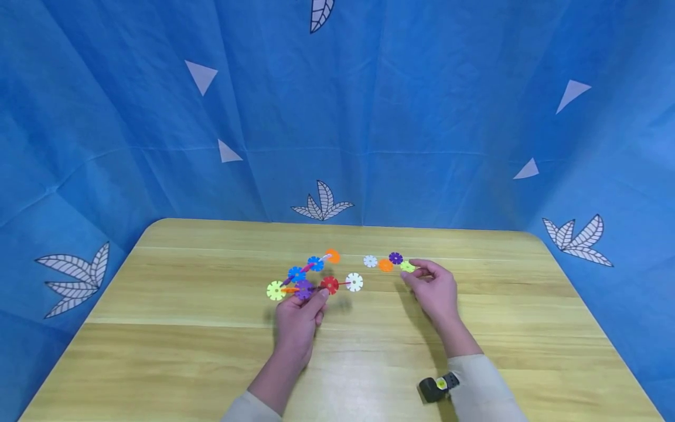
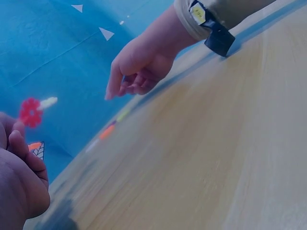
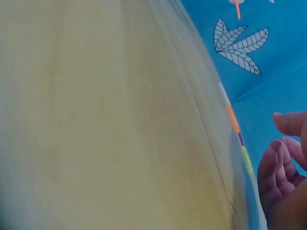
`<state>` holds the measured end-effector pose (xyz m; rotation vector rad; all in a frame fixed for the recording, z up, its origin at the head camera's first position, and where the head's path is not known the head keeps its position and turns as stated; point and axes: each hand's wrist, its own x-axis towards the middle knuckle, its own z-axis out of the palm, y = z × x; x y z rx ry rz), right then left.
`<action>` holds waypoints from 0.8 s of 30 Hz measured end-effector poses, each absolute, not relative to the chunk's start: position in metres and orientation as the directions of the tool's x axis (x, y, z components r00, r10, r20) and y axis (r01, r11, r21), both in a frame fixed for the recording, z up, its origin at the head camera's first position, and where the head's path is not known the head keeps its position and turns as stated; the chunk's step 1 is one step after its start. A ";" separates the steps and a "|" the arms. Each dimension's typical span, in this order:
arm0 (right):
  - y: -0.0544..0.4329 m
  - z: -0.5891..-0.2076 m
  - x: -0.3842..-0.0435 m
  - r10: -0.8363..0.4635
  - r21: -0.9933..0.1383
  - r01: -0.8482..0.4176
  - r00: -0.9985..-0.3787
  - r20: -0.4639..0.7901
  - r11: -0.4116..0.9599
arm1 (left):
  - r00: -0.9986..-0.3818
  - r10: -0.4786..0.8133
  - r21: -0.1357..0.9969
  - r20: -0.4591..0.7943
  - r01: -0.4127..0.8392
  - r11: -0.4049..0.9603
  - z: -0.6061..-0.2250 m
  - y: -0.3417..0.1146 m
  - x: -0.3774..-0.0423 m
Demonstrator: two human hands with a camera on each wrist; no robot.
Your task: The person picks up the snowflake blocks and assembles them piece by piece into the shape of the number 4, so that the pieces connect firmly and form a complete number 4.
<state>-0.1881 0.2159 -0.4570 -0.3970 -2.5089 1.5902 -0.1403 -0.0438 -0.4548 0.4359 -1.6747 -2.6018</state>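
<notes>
Chain of notched, flower-shaped plastic discs (image 1: 303, 289) in mixed colours hangs from my left hand (image 1: 300, 322), whose thumb and fingers pinch it narrowly beside its red round disc (image 1: 329, 285). It is lifted off the pale yellowish wood-grain table (image 1: 184, 351), its shadow lying below, and it doubles back in a V with a lime-green disc (image 1: 276, 291) at the bend. The near arm of the V ends in a white notched disc (image 1: 354, 282); the far arm runs through two blue discs (image 1: 296, 274) to an orange end disc (image 1: 332, 255). I judge that I grip the near arm because this leaves the white tip free, facing my other side, and squeezes nothing on the far arm. My right hand (image 1: 433, 290) hovers low, thumb and forefinger parted by a modest gap with nothing between them that I can see. Near those fingertips lies a loose lime-green disc (image 1: 407, 266), beside a loose purple disc (image 1: 395, 258), a loose orange disc (image 1: 386, 265) and a loose white disc (image 1: 370, 261). These four rest close together, probably so that all are within easy reach of one hand; whether their edges touch, I cannot tell.
</notes>
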 end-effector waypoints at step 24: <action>0.223 -0.469 -0.205 0.331 -0.833 0.207 -0.943 -0.030 0.514 | -0.961 -0.145 0.899 -0.235 -0.158 -0.408 -0.454 -0.046 -0.142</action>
